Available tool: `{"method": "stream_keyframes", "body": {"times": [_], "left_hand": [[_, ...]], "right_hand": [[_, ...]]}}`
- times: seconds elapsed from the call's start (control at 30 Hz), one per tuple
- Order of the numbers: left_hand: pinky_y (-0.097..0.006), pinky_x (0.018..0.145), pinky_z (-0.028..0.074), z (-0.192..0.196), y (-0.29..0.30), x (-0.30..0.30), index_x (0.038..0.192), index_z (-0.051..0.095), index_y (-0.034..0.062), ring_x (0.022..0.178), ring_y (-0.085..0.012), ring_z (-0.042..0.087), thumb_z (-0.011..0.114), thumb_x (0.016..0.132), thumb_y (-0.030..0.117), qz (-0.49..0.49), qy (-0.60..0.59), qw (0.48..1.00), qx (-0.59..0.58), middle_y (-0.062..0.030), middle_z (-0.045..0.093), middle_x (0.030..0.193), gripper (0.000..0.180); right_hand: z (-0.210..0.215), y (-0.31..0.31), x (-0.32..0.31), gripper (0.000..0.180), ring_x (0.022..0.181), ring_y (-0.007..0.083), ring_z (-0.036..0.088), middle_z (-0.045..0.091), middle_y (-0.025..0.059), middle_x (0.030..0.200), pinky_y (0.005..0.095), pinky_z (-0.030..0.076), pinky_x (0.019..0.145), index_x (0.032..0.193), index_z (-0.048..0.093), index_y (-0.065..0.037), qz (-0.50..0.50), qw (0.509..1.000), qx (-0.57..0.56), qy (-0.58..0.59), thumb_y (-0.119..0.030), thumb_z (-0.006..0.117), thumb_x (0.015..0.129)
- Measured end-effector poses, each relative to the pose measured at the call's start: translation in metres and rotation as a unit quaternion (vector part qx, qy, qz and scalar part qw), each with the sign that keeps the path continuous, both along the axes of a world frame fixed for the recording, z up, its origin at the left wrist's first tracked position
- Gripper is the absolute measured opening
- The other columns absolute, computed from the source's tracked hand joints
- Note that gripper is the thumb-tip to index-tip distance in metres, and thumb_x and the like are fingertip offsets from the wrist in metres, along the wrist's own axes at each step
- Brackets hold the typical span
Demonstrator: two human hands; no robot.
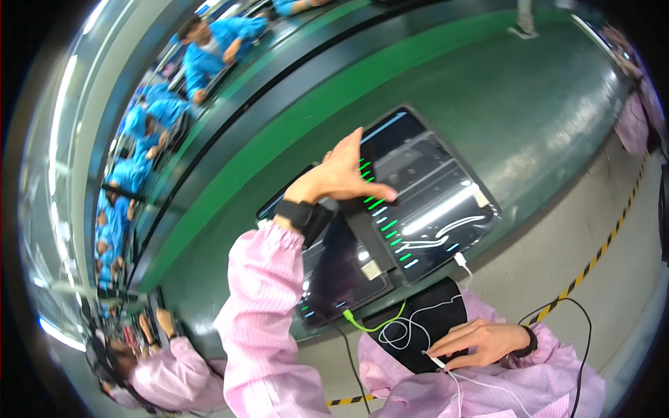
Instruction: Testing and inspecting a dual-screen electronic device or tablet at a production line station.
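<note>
My left hand (345, 174) reaches over a large tablet (439, 177), fingers stretched out and thumb over its lit screen. That screen shows a row of green and white bars down its left side. A white plug (460, 260) meets the tablet's near edge. Beneath my left forearm lies a second tablet (338, 261), dark-screened, with a green cable plug (349, 316) at its near edge. Low in front of my body, my right hand (484, 341) pinches a small white cable connector (436, 361). White cord (397, 341) loops beside it over black cloth.
Part of another dark device (275, 205) shows behind my left wrist. Everything lies on a green bench (536, 90). A co-worker in a pink sleeve (178, 373) sits at left; several people in blue (202, 66) work beyond. A black cable (589, 327) hangs at right.
</note>
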State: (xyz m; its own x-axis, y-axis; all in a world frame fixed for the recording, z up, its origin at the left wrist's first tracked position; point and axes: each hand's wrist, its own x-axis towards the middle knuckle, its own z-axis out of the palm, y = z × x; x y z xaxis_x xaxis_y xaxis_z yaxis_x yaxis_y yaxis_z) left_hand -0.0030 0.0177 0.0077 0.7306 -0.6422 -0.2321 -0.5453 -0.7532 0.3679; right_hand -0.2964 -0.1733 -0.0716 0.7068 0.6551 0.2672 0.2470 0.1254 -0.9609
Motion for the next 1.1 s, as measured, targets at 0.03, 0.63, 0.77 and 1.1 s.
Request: {"method": "stream_keyframes", "body": {"times": [0.03,0.63,0.77,1.1], "left_hand": [[-0.038,0.11,0.021,0.007,0.001,-0.003,0.138,0.013,-0.0101,0.135,-0.0363,0.02,0.081,0.056,0.052,0.03,0.027,0.999,-0.018,-0.0317,0.02,0.142,0.123],[-0.027,0.089,0.042,-0.053,0.186,-0.138,0.126,0.041,-0.0074,0.105,-0.0162,0.054,0.058,0.09,0.017,0.446,0.098,0.793,-0.405,-0.0133,0.057,0.115,0.047],[-0.027,0.092,0.04,-0.05,0.172,-0.139,0.126,0.042,-0.0069,0.106,-0.0166,0.053,0.058,0.089,0.016,0.43,0.078,0.805,-0.401,-0.0139,0.056,0.116,0.046],[-0.03,0.101,0.03,-0.074,0.179,-0.169,0.131,0.036,-0.0048,0.121,-0.0185,0.041,0.043,0.097,0.03,0.405,0.089,0.741,-0.528,-0.0113,0.045,0.13,0.05]], "right_hand": [[-0.001,0.005,-0.001,0.033,0.078,0.0225,0.061,0.064,0.0117,0.103,0.0294,0.051,0.071,0.11,0.062,-0.004,-0.004,1.0,0.002,-0.012,-0.008,0.068,0.077],[-0.015,0.047,0.006,0.034,0.063,0.0216,0.058,0.065,0.0129,0.085,0.0299,0.049,0.058,0.115,0.057,0.004,0.065,0.996,0.059,0.006,-0.004,0.062,0.082],[-0.013,0.054,0.008,0.039,0.063,0.0219,0.057,0.064,0.0129,0.085,0.0313,0.048,0.058,0.123,0.051,0.004,0.061,0.997,0.054,-0.002,-0.002,0.058,0.085],[0.001,0.057,0.01,0.035,0.077,0.0205,0.065,0.065,0.0133,0.102,0.029,0.052,0.069,0.124,0.05,0.003,0.055,0.994,0.003,0.095,-0.003,0.052,0.089]]}}
